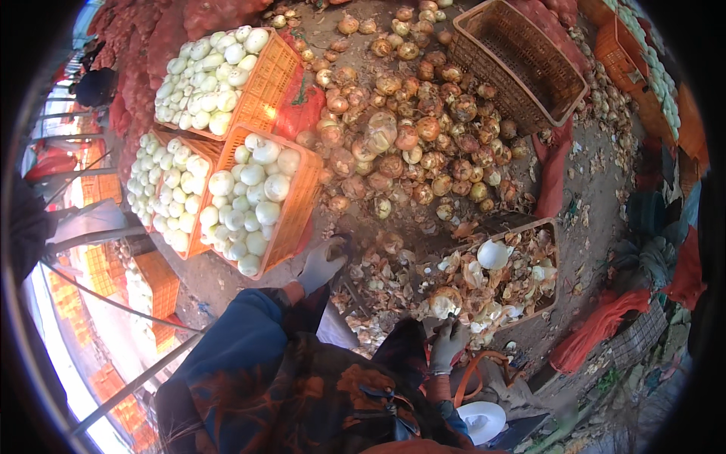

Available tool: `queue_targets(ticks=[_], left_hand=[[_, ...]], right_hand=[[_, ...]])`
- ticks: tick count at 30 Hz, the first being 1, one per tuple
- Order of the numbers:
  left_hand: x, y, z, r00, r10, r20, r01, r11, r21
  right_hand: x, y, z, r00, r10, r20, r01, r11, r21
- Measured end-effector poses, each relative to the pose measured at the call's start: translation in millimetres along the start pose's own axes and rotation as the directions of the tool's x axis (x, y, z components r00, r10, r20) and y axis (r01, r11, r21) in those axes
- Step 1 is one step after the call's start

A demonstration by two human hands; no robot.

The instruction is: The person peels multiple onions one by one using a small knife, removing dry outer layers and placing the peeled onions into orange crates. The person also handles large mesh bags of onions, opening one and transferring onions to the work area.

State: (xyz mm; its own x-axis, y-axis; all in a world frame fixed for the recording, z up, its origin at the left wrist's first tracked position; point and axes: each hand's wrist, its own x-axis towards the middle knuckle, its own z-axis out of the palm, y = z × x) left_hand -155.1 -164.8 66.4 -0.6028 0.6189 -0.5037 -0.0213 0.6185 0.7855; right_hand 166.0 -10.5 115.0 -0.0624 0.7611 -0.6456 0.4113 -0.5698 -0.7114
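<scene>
My left hand [323, 265], in a pale glove, is over my knee beside the crate of peeled onions [295, 210]. Its fingers curl; whether they hold anything cannot be told. Low in the view, my gloved right hand [448, 345] has its fingers closed on a small dark tool [451, 316], its kind unclear. Just beyond its fingertips is a partly peeled onion [445, 302]. A white peeled onion [493, 255] lies on dry skins in a crate [556, 267] to the right. Ahead, a wide heap of unpeeled onions [428, 129] covers the ground.
More orange crates of peeled onions [255, 85] stand at the left, near red mesh sacks [164, 51]. An empty brown crate [522, 68] tilts at the heap's far right. Red netting [595, 332] and a white round object [482, 423] lie at the right. Metal bars [136, 383] cross the left side.
</scene>
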Motion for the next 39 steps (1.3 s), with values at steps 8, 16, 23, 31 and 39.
queue_targets(ticks=[8, 16, 23, 31, 39], left_hand=[[-4, 7, -119, 0.983, -0.128, -0.136, 0.112, 0.987, -0.118], [-15, 1, -226, 0.879, -0.476, -0.021, 0.476, 0.879, -0.013], [-82, -16, -269, 0.701, -0.713, 0.032, 0.677, 0.65, -0.345], [-85, -2, -261, 0.654, -0.731, 0.196, 0.75, 0.592, -0.295], [-35, 37, -289, 0.767, -0.618, 0.173, 0.637, 0.698, -0.328]], right_hand=[[-36, -51, 37, 0.993, -0.003, 0.115, 0.03, 0.972, -0.233], [-65, -114, 84, 0.995, -0.036, 0.092, 0.068, 0.922, -0.38], [-74, -171, 136, 0.977, 0.148, 0.156, -0.119, 0.976, -0.184], [-77, -161, 101, 0.985, 0.171, -0.017, -0.171, 0.96, -0.222], [-103, -165, 95, 0.996, 0.058, -0.067, -0.071, 0.975, -0.21]])
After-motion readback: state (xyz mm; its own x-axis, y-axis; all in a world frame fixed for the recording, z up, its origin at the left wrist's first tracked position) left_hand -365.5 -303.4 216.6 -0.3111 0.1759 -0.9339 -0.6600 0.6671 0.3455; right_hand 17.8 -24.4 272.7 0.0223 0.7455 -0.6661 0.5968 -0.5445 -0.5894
